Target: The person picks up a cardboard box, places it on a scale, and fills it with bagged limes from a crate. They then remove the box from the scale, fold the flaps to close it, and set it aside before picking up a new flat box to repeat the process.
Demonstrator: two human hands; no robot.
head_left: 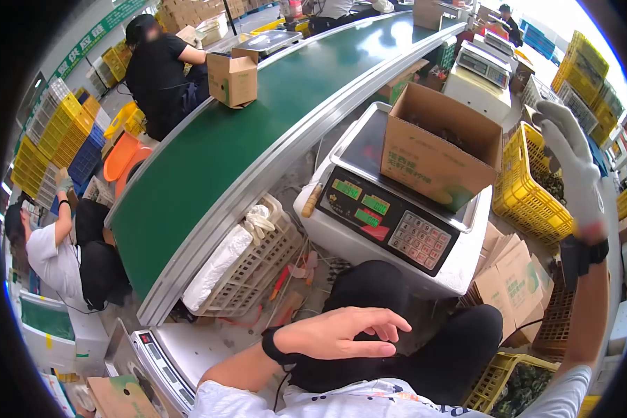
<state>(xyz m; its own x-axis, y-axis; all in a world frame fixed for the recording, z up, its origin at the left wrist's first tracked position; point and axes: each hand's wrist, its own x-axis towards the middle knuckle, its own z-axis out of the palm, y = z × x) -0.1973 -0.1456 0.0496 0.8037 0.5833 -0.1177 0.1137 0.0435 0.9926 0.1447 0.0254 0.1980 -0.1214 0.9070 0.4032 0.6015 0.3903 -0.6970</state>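
Note:
My left hand (345,333), bare with a black wristband, hovers over my lap. Its fingers are loosely stretched and slightly bent, with nothing in them. In a light grey glove, my right hand (573,157) is raised at the right with fingers extended, beside a yellow crate (529,204) holding dark contents. Ahead of my knees is a digital scale (390,223) on a white foam box. An open cardboard box (432,164) stands on its pan, with some dark items visible inside; neither hand touches it.
A green conveyor belt (237,146) curves past on the left, carrying a small carton (233,80). Flattened cartons (512,285) lean by my right knee, near another yellow crate (491,383) of dark shellfish-like items. Two people sit beyond the belt.

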